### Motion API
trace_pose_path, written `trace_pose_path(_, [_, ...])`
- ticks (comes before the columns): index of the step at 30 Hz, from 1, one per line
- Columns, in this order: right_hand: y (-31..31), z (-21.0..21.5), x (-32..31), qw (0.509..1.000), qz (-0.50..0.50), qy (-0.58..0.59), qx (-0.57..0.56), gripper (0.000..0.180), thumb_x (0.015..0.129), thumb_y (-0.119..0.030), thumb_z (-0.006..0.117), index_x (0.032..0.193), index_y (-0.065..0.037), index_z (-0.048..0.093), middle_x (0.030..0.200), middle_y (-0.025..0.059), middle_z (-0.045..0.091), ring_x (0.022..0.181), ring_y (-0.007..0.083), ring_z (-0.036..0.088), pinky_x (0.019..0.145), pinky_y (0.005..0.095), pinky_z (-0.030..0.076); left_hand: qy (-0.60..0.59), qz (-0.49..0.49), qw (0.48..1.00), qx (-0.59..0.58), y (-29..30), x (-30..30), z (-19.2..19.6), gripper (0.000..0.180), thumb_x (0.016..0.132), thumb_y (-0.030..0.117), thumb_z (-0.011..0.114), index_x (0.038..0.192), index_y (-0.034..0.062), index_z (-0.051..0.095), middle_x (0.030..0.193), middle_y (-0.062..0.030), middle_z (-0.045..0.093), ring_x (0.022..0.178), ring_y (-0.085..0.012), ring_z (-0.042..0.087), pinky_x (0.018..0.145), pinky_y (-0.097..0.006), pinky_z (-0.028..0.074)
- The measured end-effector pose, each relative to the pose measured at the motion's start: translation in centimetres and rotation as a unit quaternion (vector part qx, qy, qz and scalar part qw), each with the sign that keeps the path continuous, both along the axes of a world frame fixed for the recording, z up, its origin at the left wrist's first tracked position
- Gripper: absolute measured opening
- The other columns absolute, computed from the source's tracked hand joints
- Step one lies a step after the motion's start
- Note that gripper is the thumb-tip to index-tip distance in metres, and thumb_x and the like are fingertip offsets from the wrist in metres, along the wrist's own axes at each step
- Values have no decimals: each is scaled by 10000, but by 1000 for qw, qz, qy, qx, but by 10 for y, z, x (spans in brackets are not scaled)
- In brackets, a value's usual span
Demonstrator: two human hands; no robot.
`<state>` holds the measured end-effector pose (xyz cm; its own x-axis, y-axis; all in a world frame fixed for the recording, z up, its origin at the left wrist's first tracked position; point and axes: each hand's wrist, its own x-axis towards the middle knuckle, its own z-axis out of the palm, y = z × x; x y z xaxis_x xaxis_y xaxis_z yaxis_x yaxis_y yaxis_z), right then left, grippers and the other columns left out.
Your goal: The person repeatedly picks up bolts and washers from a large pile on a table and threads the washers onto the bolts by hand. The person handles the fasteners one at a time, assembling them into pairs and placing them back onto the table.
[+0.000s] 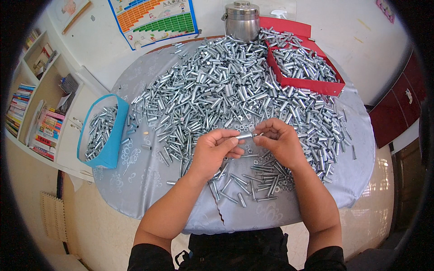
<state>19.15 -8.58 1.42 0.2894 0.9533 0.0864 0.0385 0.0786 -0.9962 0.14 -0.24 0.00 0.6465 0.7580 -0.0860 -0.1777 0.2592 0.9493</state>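
Note:
A silvery sleeve anchor bolt (244, 136) spans the gap between my hands above the table's middle, lying nearly level. My left hand (211, 151) pinches its left end between thumb and fingers. At the other end, my right hand (284, 147) has its thumb and fingertips closed around the tip; whether a small nut or washer is between them is too small to tell. Beneath my hands lie loose washers and nuts (244, 127). Closer to me are several long thin bolts (266, 183) and a short metal sleeve (242, 199).
A large heap of metal sleeves and bolts (212, 86) covers the table's far side. A red box (312, 86) filled with them stands at back right, a blue box (110, 149) at left. Behind the heap is a steel pot (242, 22). A grey cloth (144, 194) covers the round table.

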Motion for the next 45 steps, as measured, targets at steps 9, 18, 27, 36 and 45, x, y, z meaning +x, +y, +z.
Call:
trace_pose_path(9, [-1,9,19,998,-25,-29,-47,156,854,-89,693,970,15,683,832,40,673,717,92,607,662,237,494,-16,-14,999,-24,0,0,2,231,922,59,577,1134,-27,605,1002,-162,688,773,-193,691,671,-297,586])
trace_pose_path(18, [-7,-6,39,878,-41,-476,-28,184,756,-168,721,913,-73,708,857,144,643,823,329,625,716,405,499,-17,13,999,-25,2,-1,1,218,919,67,585,1118,-14,618,1015,-157,692,774,-184,691,678,-294,583])
trace_pose_path(27, [-5,-5,29,896,-38,-440,-57,206,766,-166,736,931,-50,692,875,129,642,797,279,626,721,369,503,-9,4,1000,-16,1,0,0,224,919,70,590,1126,-11,617,1018,-145,690,787,-185,690,680,-295,580])
trace_pose_path(36, [-2,0,12,999,30,-11,-9,165,852,-10,677,1012,12,647,927,27,667,848,91,617,758,239,499,3,9,1000,-13,0,0,3,229,929,40,561,1138,-50,593,1024,-170,677,802,-213,688,693,-307,585])
trace_pose_path(45, [-1,-2,10,999,35,-17,-13,167,846,5,680,1009,24,646,918,36,670,845,90,625,751,228,504,1,7,1000,-1,-1,0,2,229,931,38,559,1139,-53,595,1023,-168,678,806,-217,692,690,-306,586])
